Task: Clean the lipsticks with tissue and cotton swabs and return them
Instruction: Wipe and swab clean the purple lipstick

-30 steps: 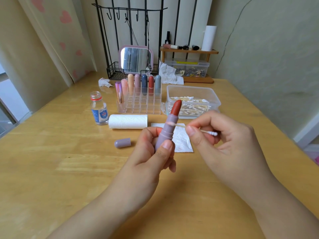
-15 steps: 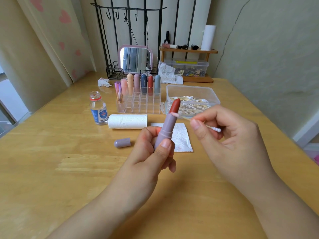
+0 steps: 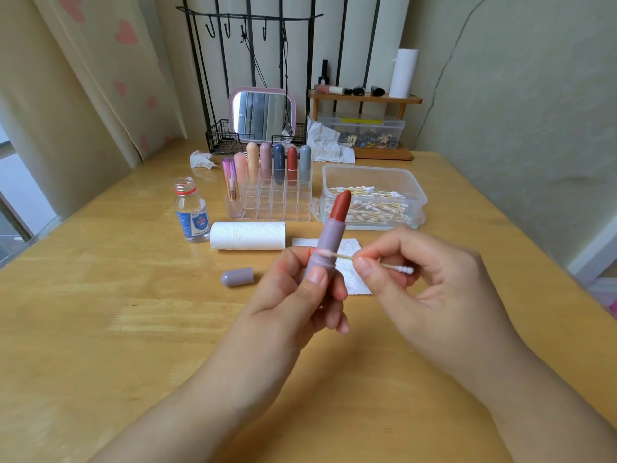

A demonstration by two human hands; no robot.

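Observation:
My left hand (image 3: pixel 300 292) grips an uncapped lilac lipstick (image 3: pixel 329 238) upright, its red bullet extended. My right hand (image 3: pixel 427 289) pinches a cotton swab (image 3: pixel 344 256) whose pinkish tip touches the lilac tube just above my left fingers. The lipstick's lilac cap (image 3: pixel 237 276) lies on the table to the left. A flat tissue sheet (image 3: pixel 354 272) lies behind my hands, partly hidden. Several capped lipsticks (image 3: pixel 278 162) stand in the clear organizer (image 3: pixel 270 202) further back. A clear box of cotton swabs (image 3: pixel 374 198) sits to its right.
A tissue roll (image 3: pixel 247 235) lies in front of the organizer, with a small open bottle (image 3: pixel 191 212) to its left. At the back stand a pink mirror (image 3: pixel 262 115), a wire basket, a wooden shelf (image 3: pixel 364 98), and crumpled tissues (image 3: pixel 201 159).
The swab tip has moved down from near the bullet's base to the lower tube. My right hand dropped slightly; the lipstick stays held upright.

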